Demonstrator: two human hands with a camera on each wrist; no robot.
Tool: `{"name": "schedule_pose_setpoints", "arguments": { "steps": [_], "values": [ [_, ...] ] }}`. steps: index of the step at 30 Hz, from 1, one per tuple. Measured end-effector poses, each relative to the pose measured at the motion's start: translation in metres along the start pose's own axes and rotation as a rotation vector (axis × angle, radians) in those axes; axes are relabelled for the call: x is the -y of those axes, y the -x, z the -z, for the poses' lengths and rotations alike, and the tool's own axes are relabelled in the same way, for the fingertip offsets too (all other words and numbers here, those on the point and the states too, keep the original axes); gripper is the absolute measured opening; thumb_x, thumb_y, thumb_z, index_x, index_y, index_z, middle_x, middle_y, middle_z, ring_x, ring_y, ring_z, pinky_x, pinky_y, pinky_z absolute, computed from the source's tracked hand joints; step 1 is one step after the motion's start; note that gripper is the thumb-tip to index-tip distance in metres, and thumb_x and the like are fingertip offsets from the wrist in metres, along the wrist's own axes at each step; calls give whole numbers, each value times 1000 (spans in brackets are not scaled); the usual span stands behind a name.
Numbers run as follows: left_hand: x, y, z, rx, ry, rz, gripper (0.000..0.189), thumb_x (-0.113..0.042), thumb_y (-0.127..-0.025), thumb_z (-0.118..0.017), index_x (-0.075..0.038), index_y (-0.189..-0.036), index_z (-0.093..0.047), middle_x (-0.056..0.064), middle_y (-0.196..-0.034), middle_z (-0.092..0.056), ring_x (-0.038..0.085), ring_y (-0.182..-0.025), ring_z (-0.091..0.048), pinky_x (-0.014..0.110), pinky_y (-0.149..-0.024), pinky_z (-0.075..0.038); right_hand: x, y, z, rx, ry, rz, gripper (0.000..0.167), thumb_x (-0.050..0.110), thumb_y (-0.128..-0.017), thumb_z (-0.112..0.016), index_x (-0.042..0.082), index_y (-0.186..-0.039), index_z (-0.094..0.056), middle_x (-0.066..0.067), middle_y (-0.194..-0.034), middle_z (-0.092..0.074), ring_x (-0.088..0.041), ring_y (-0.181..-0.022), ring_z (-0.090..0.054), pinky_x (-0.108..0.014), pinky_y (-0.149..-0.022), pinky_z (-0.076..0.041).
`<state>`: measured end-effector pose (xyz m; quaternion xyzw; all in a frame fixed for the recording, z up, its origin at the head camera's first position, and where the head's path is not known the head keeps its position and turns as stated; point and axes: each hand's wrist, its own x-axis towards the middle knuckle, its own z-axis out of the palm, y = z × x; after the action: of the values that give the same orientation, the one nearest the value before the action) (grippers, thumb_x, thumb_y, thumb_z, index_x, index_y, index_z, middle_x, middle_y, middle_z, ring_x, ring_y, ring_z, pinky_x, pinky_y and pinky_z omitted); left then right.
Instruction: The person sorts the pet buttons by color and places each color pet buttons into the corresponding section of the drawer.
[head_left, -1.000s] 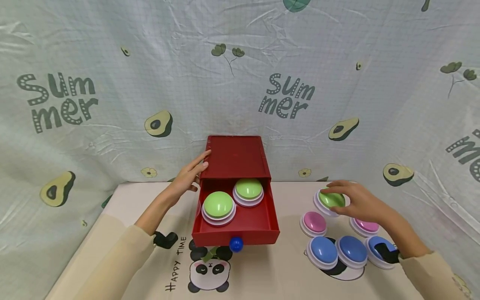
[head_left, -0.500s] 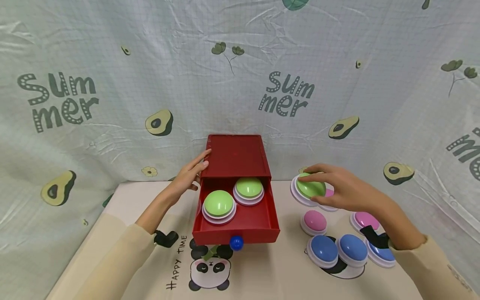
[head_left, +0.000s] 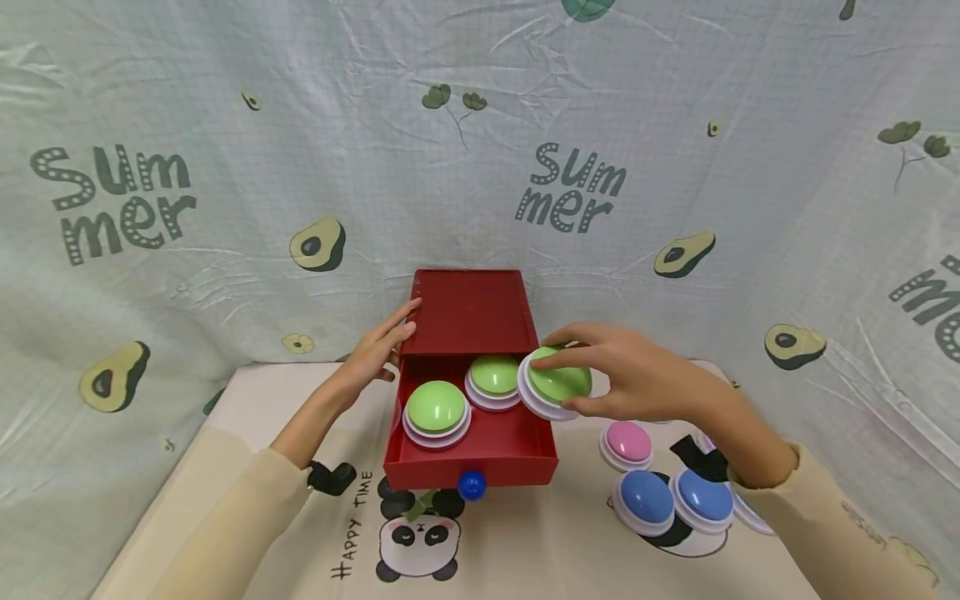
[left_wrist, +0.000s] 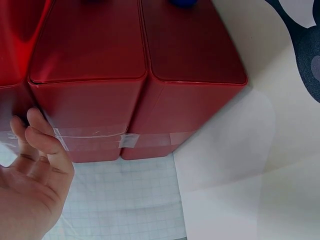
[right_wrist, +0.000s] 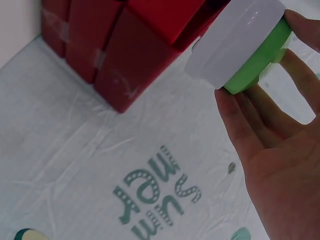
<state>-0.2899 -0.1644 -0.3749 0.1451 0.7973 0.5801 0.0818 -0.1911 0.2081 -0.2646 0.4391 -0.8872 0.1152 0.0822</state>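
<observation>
A green dome push button (head_left: 561, 383) with a white base is gripped between the fingers and thumb of my right hand (head_left: 648, 375). It is tilted over the right wall of the pulled-out red drawer (head_left: 510, 473). Inside that drawer sit two more green buttons, one front left (head_left: 437, 408) and one farther back (head_left: 491, 376), partly covered by the held one. My left hand (head_left: 377, 354) rests its extended fingers against the left side of the red cabinet (head_left: 471, 315). The left wrist view shows those fingers (left_wrist: 47, 142) by the taped stacked units.
Right of the drawer stand a pink button (head_left: 628, 443) and blue buttons (head_left: 647, 500), others partly behind my right forearm. A blue knob (head_left: 472, 485) juts from the drawer front. A patterned cloth (head_left: 225, 200) hangs behind the cabinet.
My right hand has carried the green button leftward from above the pink and blue buttons to the drawer's right edge. My left hand has stayed at the cabinet's side.
</observation>
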Motion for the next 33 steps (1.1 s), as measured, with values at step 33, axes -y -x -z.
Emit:
{"name": "schedule_pose_setpoints", "arguments": {
  "steps": [33],
  "values": [
    [-1,-5,0,-5,9,16,58,-51,-106,-45,-44,-162,-29,2,-86,-62,16,-74,-61,31,-64,-48,9,-44,-40,249,-175,44,42,37,-95,-71,24,-135,-69,2,-134,-68,-17,-121,-63,-38,-98,-57]
  ]
}}
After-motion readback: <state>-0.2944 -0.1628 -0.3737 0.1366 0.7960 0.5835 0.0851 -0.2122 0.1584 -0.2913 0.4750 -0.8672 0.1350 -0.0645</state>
